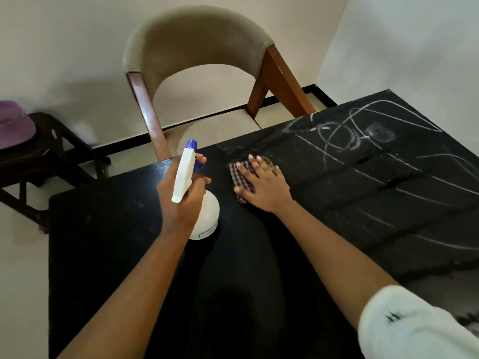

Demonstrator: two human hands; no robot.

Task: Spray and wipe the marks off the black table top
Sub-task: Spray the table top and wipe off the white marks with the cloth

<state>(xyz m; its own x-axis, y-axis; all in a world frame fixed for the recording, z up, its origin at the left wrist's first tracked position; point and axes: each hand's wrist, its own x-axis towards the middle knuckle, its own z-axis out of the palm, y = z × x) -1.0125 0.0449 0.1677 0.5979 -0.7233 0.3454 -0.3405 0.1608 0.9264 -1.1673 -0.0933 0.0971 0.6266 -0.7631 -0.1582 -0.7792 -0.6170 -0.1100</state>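
Both hands busy: my left hand (pixel 181 203) grips the opaque white spray bottle (pixel 210 213), fill level unreadable. My right hand (pixel 265 189) presses flat on the checked cloth (pixel 239 174) near the chalk marks (pixel 363 141).

We count: 1 white plastic spray bottle with a blue nozzle (pixel 210 212) | 1 checked cloth (pixel 239 174) | 1 black table top (pixel 103 255) | 1 beige padded wooden chair (pixel 197 35) | 1 dark stool (pixel 46 151) | 1 purple rounded object (pixel 14 125) | hands 2: left hand (pixel 181 200), right hand (pixel 264 185)
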